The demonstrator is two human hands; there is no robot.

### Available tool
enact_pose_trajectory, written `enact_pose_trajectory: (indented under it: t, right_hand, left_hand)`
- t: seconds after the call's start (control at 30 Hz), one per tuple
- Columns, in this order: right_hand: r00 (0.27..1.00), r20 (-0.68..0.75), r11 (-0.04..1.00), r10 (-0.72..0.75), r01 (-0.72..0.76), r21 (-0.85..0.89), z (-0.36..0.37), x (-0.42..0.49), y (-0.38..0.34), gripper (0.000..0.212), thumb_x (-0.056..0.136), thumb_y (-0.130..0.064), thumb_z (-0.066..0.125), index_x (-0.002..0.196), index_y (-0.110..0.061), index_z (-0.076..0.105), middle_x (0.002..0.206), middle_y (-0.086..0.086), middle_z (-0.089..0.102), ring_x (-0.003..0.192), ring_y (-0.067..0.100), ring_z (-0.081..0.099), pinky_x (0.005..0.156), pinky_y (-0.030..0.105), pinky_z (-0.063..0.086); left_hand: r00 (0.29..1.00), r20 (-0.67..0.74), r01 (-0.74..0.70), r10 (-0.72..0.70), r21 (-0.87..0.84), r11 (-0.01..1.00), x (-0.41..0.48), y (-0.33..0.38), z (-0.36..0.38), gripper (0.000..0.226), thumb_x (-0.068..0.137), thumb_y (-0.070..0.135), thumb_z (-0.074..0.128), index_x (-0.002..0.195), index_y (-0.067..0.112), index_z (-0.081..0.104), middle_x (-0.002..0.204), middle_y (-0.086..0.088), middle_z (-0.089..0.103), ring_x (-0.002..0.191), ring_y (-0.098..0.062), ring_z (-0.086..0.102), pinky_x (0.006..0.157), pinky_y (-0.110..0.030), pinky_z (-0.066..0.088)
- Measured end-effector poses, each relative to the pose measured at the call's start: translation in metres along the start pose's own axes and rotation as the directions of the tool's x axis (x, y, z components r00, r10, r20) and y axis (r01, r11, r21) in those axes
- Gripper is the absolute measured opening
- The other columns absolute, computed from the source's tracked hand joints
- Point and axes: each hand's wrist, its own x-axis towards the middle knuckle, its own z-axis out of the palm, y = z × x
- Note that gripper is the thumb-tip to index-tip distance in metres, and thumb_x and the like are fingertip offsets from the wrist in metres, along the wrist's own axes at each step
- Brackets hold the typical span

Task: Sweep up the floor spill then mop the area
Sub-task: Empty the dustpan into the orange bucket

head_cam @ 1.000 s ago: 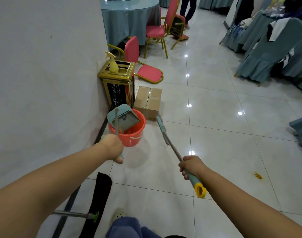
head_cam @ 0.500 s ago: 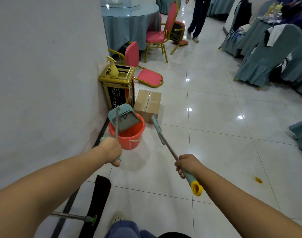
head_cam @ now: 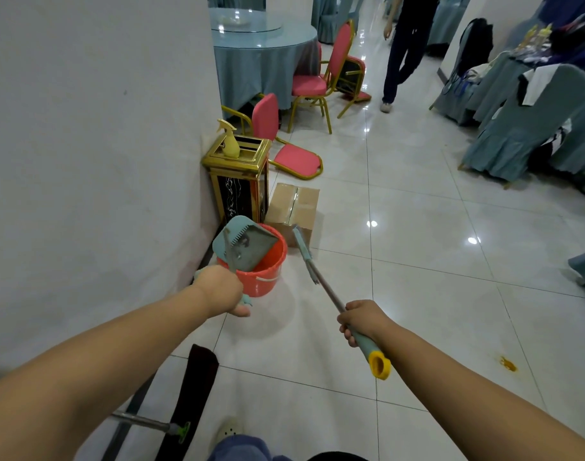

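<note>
Beside the wall, head view: left hand (head_cam: pixel 223 287) has its fingers curled round the handle of one teal dustpan (head_cam: pixel 248 242), tilted over one orange bucket (head_cam: pixel 268 271); right hand (head_cam: pixel 362 319) is clamped on one broom (head_cam: pixel 321 281) near its yellow cap. One black mop (head_cam: pixel 198 387) lies on the floor by the wall and one yellow spill (head_cam: pixel 508 364) sits well to the right. Also one cardboard box (head_cam: pixel 296 204) and one gold bin (head_cam: pixel 238 191) with one spray bottle (head_cam: pixel 230 144) on top.

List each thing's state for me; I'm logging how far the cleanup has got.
Dustpan: gripped by left hand, held over the red bucket.
Broom: gripped by right hand, angled down toward the floor.
Mop: lying on the floor, unheld.
Cardboard box: closed, taped.
Pink chair: tipped over.
Spray bottle: upright on the gold bin.
Orange spill: on the tiles, uncleaned.
</note>
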Motion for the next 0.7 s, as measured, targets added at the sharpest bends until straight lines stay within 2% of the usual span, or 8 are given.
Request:
enact_pose_trajectory:
  t: [0.1, 0.17, 0.27, 0.37, 0.5, 0.63, 0.7]
  right_hand:
    - [1.0, 0.0, 1.0, -0.001, 0.001, 0.01, 0.0, -0.003, 0.0, 0.014, 0.089, 0.007, 0.048, 0.08, -0.004, 0.05, 0.063, 0.015, 0.048, 0.046, 0.018, 0.042, 0.037, 0.016, 0.039]
    - [1.0, -0.004, 1.0, -0.004, 0.004, 0.007, 0.0, -0.005, -0.001, 0.01, 0.089, 0.006, 0.048, 0.085, -0.002, 0.052, 0.065, 0.015, 0.048, 0.047, 0.018, 0.043, 0.037, 0.017, 0.041]
    - [1.0, -0.004, 1.0, -0.004, 0.004, 0.008, 0.0, -0.007, -0.005, 0.007, 0.09, 0.006, 0.048, 0.09, 0.001, 0.053, 0.065, 0.016, 0.048, 0.047, 0.019, 0.043, 0.036, 0.016, 0.04]
    - [1.0, 0.002, 1.0, 0.005, -0.005, 0.028, -0.002, -0.012, -0.014, 0.006, 0.091, 0.005, 0.047, 0.096, 0.006, 0.051, 0.065, 0.016, 0.048, 0.047, 0.019, 0.042, 0.034, 0.015, 0.039]
    - [1.0, -0.008, 0.999, -0.006, 0.007, 0.038, -0.009, -0.025, -0.029, 0.009, 0.093, 0.002, 0.046, 0.099, 0.008, 0.048, 0.068, 0.016, 0.049, 0.048, 0.017, 0.043, 0.035, 0.016, 0.038]
    - [0.999, -0.027, 0.998, -0.034, 0.035, 0.046, -0.02, -0.037, -0.044, 0.009, 0.093, 0.0, 0.042, 0.099, 0.006, 0.045, 0.071, 0.019, 0.051, 0.05, 0.019, 0.045, 0.038, 0.019, 0.038]
    - [0.999, -0.028, 0.998, -0.022, 0.024, 0.057, -0.027, -0.041, -0.053, 0.01, 0.094, -0.002, 0.037, 0.09, 0.004, 0.044, 0.07, 0.02, 0.051, 0.051, 0.02, 0.044, 0.036, 0.018, 0.037]
  left_hand:
    - [0.995, -0.059, 0.069, -0.076, -0.113, 0.991, -0.005, -0.008, -0.005, 0.066, 0.083, 0.074, 0.036, 0.089, 0.015, 0.065, 0.071, 0.002, 0.05, 0.074, -0.02, 0.054, 0.062, -0.027, 0.041]
    - [0.985, -0.096, 0.125, -0.141, -0.159, 0.979, -0.011, -0.014, -0.014, 0.069, 0.082, 0.078, 0.032, 0.083, 0.016, 0.061, 0.064, 0.004, 0.047, 0.069, -0.018, 0.053, 0.055, -0.025, 0.036]
    - [0.958, -0.09, 0.236, -0.272, -0.294, 0.926, -0.018, -0.027, -0.028, 0.069, 0.082, 0.08, 0.025, 0.077, 0.017, 0.054, 0.066, 0.002, 0.049, 0.07, -0.018, 0.056, 0.054, -0.026, 0.036]
    - [0.91, -0.074, 0.31, -0.407, -0.529, 0.79, -0.026, -0.043, -0.045, 0.067, 0.086, 0.075, 0.025, 0.076, 0.018, 0.057, 0.075, -0.002, 0.057, 0.073, -0.021, 0.057, 0.055, -0.026, 0.036]
    - [0.831, -0.038, 0.358, -0.555, -0.726, 0.587, -0.039, -0.067, -0.069, 0.074, 0.087, 0.074, 0.024, 0.075, 0.011, 0.062, 0.069, -0.005, 0.059, 0.065, -0.022, 0.056, 0.052, -0.027, 0.035]
    - [0.831, -0.027, 0.267, -0.556, -0.856, 0.442, -0.043, -0.077, -0.078, 0.073, 0.088, 0.073, 0.023, 0.066, 0.012, 0.055, 0.06, -0.006, 0.056, 0.051, -0.022, 0.052, 0.051, -0.026, 0.037]
    - [0.837, -0.035, 0.205, -0.547, -0.906, 0.37, -0.043, -0.076, -0.081, 0.073, 0.087, 0.073, 0.024, 0.065, 0.011, 0.055, 0.058, -0.006, 0.053, 0.049, -0.022, 0.05, 0.052, -0.026, 0.039]
